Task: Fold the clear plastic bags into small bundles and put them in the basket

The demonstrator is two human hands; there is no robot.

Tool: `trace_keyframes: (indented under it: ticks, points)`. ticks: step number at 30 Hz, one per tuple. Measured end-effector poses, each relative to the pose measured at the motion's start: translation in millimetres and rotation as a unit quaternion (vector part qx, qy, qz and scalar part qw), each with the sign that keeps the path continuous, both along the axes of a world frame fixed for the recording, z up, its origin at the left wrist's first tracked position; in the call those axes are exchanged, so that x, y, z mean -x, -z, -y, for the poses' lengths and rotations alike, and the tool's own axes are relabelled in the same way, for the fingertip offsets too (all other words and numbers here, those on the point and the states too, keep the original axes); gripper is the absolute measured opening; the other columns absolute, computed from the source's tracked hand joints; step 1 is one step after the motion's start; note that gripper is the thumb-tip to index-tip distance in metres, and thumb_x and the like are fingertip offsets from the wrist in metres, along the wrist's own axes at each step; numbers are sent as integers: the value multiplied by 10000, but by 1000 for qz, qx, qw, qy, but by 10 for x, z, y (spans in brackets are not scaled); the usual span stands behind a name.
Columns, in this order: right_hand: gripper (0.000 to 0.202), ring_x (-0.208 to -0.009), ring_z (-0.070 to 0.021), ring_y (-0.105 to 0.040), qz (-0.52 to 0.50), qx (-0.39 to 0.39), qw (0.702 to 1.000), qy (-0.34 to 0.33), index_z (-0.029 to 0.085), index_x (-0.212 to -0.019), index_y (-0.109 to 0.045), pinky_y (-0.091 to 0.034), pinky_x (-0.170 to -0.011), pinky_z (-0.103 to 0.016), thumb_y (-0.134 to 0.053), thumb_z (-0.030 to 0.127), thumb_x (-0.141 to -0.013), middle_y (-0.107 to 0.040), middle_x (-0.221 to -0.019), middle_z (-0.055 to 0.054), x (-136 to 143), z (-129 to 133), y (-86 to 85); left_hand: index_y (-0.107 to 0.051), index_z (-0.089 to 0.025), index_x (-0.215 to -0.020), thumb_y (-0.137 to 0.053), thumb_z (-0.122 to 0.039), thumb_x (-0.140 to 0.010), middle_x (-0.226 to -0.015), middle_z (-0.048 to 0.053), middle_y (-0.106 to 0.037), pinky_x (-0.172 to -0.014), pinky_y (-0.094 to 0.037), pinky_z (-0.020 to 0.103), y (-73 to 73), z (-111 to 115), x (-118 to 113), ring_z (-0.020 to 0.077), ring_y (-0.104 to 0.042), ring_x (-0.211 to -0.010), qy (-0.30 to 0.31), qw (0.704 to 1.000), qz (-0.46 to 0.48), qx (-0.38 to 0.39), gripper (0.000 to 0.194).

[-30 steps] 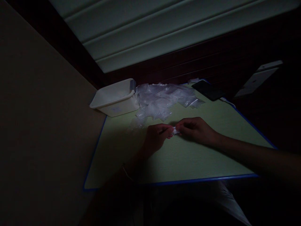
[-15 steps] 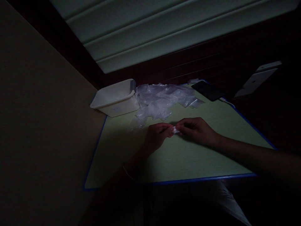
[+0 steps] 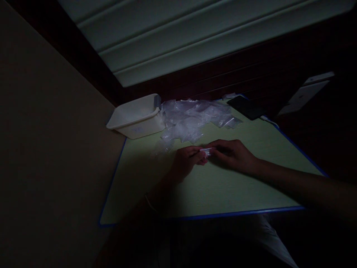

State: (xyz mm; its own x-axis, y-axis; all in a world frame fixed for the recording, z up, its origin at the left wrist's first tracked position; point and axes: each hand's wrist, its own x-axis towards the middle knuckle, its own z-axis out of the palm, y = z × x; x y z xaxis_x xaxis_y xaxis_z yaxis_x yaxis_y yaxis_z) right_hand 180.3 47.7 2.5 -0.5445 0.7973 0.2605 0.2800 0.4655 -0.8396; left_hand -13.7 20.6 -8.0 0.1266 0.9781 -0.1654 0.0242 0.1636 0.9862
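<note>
Between the fingertips of both hands is a small clear plastic bag [image 3: 206,151], pale and shiny, above the middle of the light green table [image 3: 223,190]. My left hand [image 3: 187,160] pinches its left end, and a band circles that wrist. At its right end, my right hand [image 3: 232,153] closes thumb and fingers on it. Just beyond my hands lies a loose heap of clear plastic bags [image 3: 189,117]. What the held bag contains is too small and dark to make out.
A white open bin [image 3: 139,115] stands at the back left beside the heap. A dark phone [image 3: 247,107] lies at the back right, a white cable [image 3: 269,120] next to it. The table has a blue edge, with walls at the left and behind.
More of the small bag shows between my fingertips, its top edge now straighter. The fingers of both hands have shifted slightly, while the heap, bin and phone stay in place.
</note>
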Motion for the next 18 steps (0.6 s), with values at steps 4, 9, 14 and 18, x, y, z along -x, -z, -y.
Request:
trace_keyframes:
  ticks: [4,9,14,18]
  points:
    - [244,-727,-145,-649,1,-25,1000,-14,185,-1037,-683,-494,-656,-267,-529,295,-883,-721,-882,-43,-22,-11,-5,-659,-107,-950,-722,-293,-714,-804,89,-721,-623,-573,282,4,-2,9,136,-672,-629,6,998,53,30,307]
    - [218,-747,-151,-659,1,-56,998,-17,191,-987,-705,-504,-686,-272,-531,270,-882,-725,-885,-48,-44,-15,-29,-669,-117,-946,-735,-291,-713,-850,95,-708,-653,-554,263,-29,6,16,132,-666,-691,37,992,107,48,298]
    - [228,-855,-173,-655,-25,-62,997,-46,214,-1025,-704,-508,-780,-317,-550,260,-863,-713,-977,-62,-34,-8,-50,-661,-115,-930,-715,-320,-733,-830,93,-710,-654,-556,283,-28,0,18,138,-667,-679,18,996,79,28,289]
    - [243,-868,-182,-646,-55,18,997,-45,191,-1037,-678,-511,-797,-333,-596,292,-832,-700,-993,-75,-7,-5,-13,-662,-120,-944,-734,-274,-704,-819,79,-723,-671,-553,273,-34,17,15,140,-676,-693,9,1000,9,-19,294]
